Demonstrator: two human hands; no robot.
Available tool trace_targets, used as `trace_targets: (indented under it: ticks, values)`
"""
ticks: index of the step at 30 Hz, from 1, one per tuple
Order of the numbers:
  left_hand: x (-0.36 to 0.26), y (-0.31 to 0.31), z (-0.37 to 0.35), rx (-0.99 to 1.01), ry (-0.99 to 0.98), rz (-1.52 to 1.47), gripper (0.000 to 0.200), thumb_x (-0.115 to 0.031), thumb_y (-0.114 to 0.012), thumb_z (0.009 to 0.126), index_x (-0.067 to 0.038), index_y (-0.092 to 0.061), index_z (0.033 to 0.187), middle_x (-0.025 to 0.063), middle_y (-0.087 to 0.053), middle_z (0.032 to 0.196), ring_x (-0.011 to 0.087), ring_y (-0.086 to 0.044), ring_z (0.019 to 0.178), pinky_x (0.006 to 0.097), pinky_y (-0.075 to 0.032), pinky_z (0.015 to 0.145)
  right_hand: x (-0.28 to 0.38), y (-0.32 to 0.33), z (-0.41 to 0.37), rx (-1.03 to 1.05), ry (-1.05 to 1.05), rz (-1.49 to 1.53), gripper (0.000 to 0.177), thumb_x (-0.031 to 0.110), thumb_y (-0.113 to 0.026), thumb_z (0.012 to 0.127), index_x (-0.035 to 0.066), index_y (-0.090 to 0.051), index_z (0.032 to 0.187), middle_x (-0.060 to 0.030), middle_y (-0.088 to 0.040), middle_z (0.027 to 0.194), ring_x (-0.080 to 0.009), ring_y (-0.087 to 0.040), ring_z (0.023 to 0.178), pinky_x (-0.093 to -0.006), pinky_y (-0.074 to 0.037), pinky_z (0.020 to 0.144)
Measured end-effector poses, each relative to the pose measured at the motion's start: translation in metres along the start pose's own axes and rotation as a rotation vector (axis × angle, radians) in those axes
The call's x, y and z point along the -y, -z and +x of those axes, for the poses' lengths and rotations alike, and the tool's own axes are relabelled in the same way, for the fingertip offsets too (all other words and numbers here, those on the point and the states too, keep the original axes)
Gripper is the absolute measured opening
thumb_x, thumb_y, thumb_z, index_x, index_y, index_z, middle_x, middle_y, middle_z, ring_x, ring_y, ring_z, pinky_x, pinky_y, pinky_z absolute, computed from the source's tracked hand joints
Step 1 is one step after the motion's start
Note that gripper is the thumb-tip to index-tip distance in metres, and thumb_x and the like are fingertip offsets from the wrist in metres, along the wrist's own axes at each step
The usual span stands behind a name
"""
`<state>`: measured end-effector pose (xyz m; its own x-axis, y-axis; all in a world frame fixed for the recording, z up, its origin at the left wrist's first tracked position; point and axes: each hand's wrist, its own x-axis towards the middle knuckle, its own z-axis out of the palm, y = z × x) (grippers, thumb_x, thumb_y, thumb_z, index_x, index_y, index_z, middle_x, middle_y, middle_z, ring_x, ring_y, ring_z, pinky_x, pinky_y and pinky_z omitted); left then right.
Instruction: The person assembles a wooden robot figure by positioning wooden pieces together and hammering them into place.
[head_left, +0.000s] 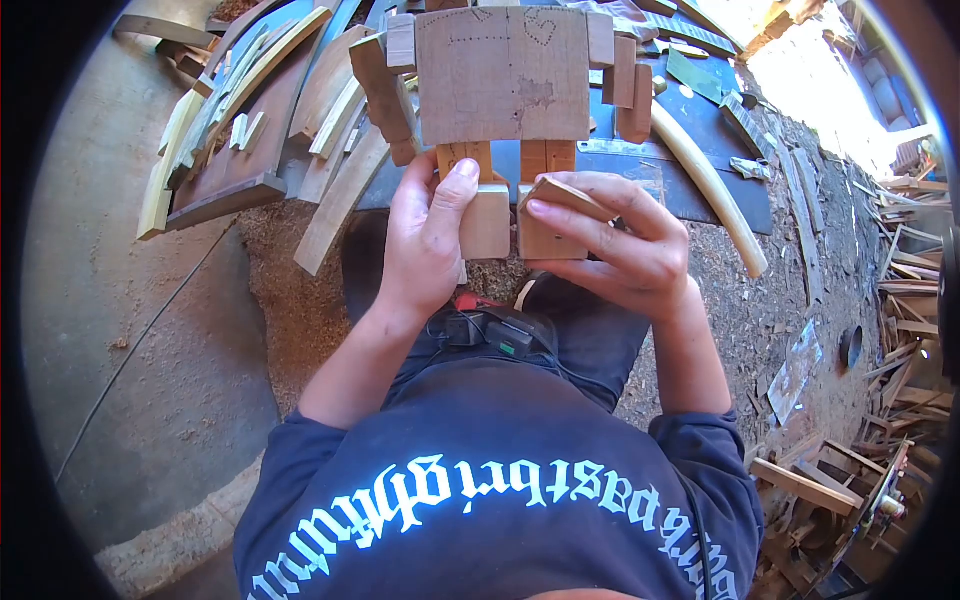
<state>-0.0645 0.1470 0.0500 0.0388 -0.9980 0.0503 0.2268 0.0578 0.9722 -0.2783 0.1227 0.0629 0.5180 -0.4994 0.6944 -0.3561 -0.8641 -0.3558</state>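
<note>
A wooden figure built of blocks lies at the top centre, with a broad body block that bears dotted marks. Two leg pieces run from it toward me and end in square blocks, a left one and a right one. My left hand is closed on the left leg, thumb on top. In my right hand a thin flat wooden piece is held between the fingers, over the right block. Arm-like blocks flank the body on both sides.
A dark bench carries strips, a metal ruler and a curved wooden piece. Wooden strips lie at the left. A cable crosses the floor. Scrap wood is piled at the right.
</note>
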Motion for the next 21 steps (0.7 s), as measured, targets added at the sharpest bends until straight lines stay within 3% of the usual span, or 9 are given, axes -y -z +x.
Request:
trace_targets:
  ticks: [3,6,8,10,11,14,17,19,21]
  values:
    - [0.001,0.006,0.005,0.014,0.017,0.042,0.042,-0.031,-0.056,0.108,0.004,-0.053,0.131,0.0108,-0.067,0.115,0.0123,-0.065,0.103,0.0288,-0.052,0.092,-0.013,-0.016,-0.008,-0.030,0.026,-0.005,0.061,0.016,-0.094,0.057,0.009,-0.080,0.116,-0.0110,-0.072,0.120,-0.0272,-0.073,0.107,-0.0382,-0.060,0.091]
    - [0.003,0.008,0.011,0.015,0.050,0.076,0.040,-0.030,-0.052,0.108,0.003,-0.055,0.130,0.0094,-0.066,0.115,0.0122,-0.064,0.103,0.0287,-0.051,0.093,-0.026,-0.007,-0.013,-0.111,0.075,-0.026,0.064,0.028,-0.098,0.059,0.004,-0.078,0.115,-0.0131,-0.071,0.118,-0.0292,-0.072,0.107,-0.0405,-0.059,0.093]
    - [0.003,0.008,0.014,0.005,0.057,0.102,0.040,-0.031,-0.051,0.108,0.003,-0.056,0.130,0.0089,-0.066,0.114,0.0120,-0.064,0.103,0.0285,-0.051,0.092,-0.024,0.006,-0.017,-0.248,-0.030,0.125,0.056,0.036,-0.080,0.081,-0.004,-0.072,0.118,-0.0176,-0.067,0.120,-0.0343,-0.070,0.108,-0.0464,-0.058,0.096]
    - [0.004,0.009,0.016,-0.011,0.050,0.136,0.043,-0.036,-0.053,0.109,0.003,-0.057,0.129,0.0093,-0.066,0.114,0.0119,-0.065,0.101,0.0280,-0.052,0.091,-0.021,0.013,-0.023,-0.551,-0.206,0.518,0.059,0.044,-0.063,0.103,-0.012,-0.067,0.122,-0.0221,-0.062,0.123,-0.0394,-0.068,0.110,-0.0524,-0.056,0.100]
    - [0.004,0.012,0.018,0.032,0.100,0.078,0.050,-0.040,-0.055,0.108,0.004,-0.055,0.131,0.0102,-0.066,0.114,0.0124,-0.065,0.102,0.0282,-0.052,0.091,-0.028,0.020,-0.026,-0.667,-0.201,0.578,0.041,0.025,-0.057,0.107,-0.012,-0.066,0.121,-0.0197,-0.063,0.123,-0.0393,-0.068,0.111,-0.0523,-0.057,0.099]
    - [0.006,0.018,0.024,0.143,0.217,-0.080,0.070,-0.052,-0.061,0.103,0.009,-0.050,0.135,0.0132,-0.066,0.116,0.0145,-0.065,0.105,0.0307,-0.055,0.092,-0.028,0.024,-0.031,-0.655,-0.350,0.490,0.032,0.016,-0.057,0.106,-0.010,-0.065,0.123,-0.0188,-0.063,0.124,-0.0389,-0.068,0.110,-0.0514,-0.058,0.094]
    - [-0.012,0.008,0.028,0.202,0.260,-0.120,0.058,-0.044,-0.054,0.108,0.006,-0.048,0.136,0.0152,-0.067,0.117,0.0214,-0.070,0.110,0.0397,-0.062,0.092,-0.024,0.021,-0.030,-0.591,-0.313,0.600,0.030,0.011,-0.059,0.104,-0.006,-0.060,0.129,-0.0202,-0.064,0.124,-0.0388,-0.070,0.106,-0.0502,-0.060,0.087]
    - [-0.018,0.002,0.032,0.221,0.294,-0.168,0.058,-0.042,-0.055,0.108,0.008,-0.049,0.137,0.0168,-0.066,0.123,0.0244,-0.069,0.114,0.0442,-0.062,0.095,-0.014,0.019,-0.027,-0.609,-0.256,0.594,0.033,0.008,-0.061,0.102,-0.003,-0.055,0.133,-0.0211,-0.065,0.123,-0.0390,-0.071,0.103,-0.0497,-0.060,0.083]
    - [-0.018,-0.002,0.038,0.255,0.284,-0.210,0.057,-0.040,-0.055,0.108,0.008,-0.050,0.138,0.0178,-0.066,0.126,0.0249,-0.069,0.114,0.0445,-0.061,0.095,-0.009,0.022,-0.031,-0.661,-0.256,0.661,0.050,0.011,-0.069,0.098,0.003,-0.043,0.141,-0.0208,-0.067,0.120,-0.0388,-0.072,0.099,-0.0490,-0.060,0.081]
